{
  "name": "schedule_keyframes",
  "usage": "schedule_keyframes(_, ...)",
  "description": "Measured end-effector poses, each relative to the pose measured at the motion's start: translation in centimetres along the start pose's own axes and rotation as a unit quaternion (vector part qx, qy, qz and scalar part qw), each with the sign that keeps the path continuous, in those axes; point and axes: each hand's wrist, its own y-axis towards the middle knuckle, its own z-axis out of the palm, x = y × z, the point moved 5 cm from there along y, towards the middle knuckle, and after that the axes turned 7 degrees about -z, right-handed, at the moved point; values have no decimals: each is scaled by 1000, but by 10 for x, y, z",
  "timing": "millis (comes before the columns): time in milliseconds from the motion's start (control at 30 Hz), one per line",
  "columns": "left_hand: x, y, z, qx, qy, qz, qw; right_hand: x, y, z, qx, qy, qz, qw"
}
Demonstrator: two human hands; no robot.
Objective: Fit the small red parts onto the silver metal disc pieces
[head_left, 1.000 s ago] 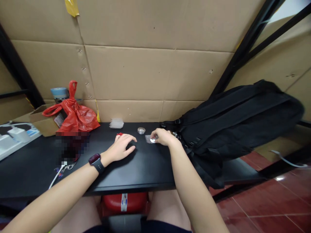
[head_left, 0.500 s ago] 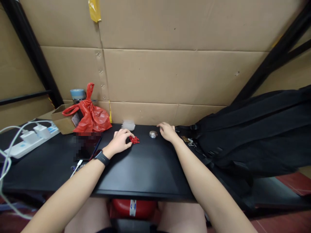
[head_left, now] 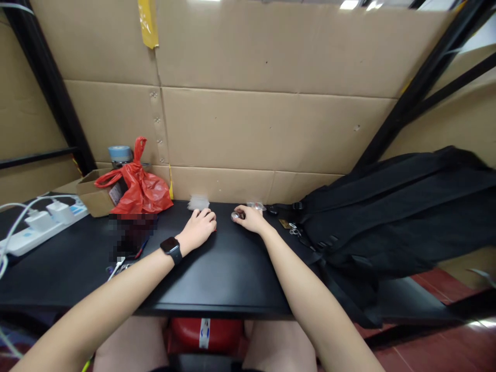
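Observation:
My left hand (head_left: pixel 199 227) lies palm down on the black desk, fingers curled over a bunch of red cord (head_left: pixel 215 229). Only a sliver of the red shows beside the fingertips; the hand covers the rest. To its right, my right hand (head_left: pixel 251 219) has thumb and fingers closed around a small round shiny, see-through piece, like a little roll (head_left: pixel 234 216), on the desk. A stack of clear plastic pieces (head_left: pixel 199 202) sits just behind my left hand. Behind my right hand lies a small clear packet (head_left: pixel 256 206), partly hidden.
On the right a black backpack (head_left: pixel 387 217) lies with keys (head_left: pixel 294 229) beside it. At left are a red plastic bag (head_left: pixel 143 191), a cardboard box (head_left: pixel 95 194), a dark device (head_left: pixel 134 237) with a cable, and a white power strip (head_left: pixel 23 240). A cardboard wall (head_left: pixel 240 129) closes the back.
My right hand has moved left and closed on the round shiny piece, uncovering a clear packet behind it. My left hand has shifted over the red cord, hiding most of it. The view has tilted up.

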Motion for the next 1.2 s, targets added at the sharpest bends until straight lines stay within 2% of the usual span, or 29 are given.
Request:
schedule_keyframes(133,4,5,-5,-17,-17,-32,999,-4,1,1,-16,29,0,999)
schedule_keyframes(300,22,5,-16,-67,-114,-125,983,-9,2,-1,-64,94,-15,993)
schedule_keyframes(400,27,2,-20,-73,-158,-154,973,-4,1,-5,-90,144,-39,985)
schedule_keyframes(500,27,-1,-23,-66,-185,-162,967,9,-4,-10,-105,188,-54,975)
schedule_keyframes(633,19,-2,-33,-67,-193,-151,967,39,-15,-20,-109,252,-75,958)
schedule_keyframes(767,14,-5,-43,-96,-190,-165,963,75,-26,-30,-124,294,-119,940)
schedule_keyframes(900,12,-8,-45,-131,-212,-175,953,100,-32,-32,-154,341,-151,915)
schedule_keyframes(1033,9,-10,-43,-147,-235,-169,946,111,-35,-31,-170,373,-184,893)
schedule_keyframes(1200,6,-11,-46,-149,-228,-162,948,111,-37,-32,-178,388,-177,887)
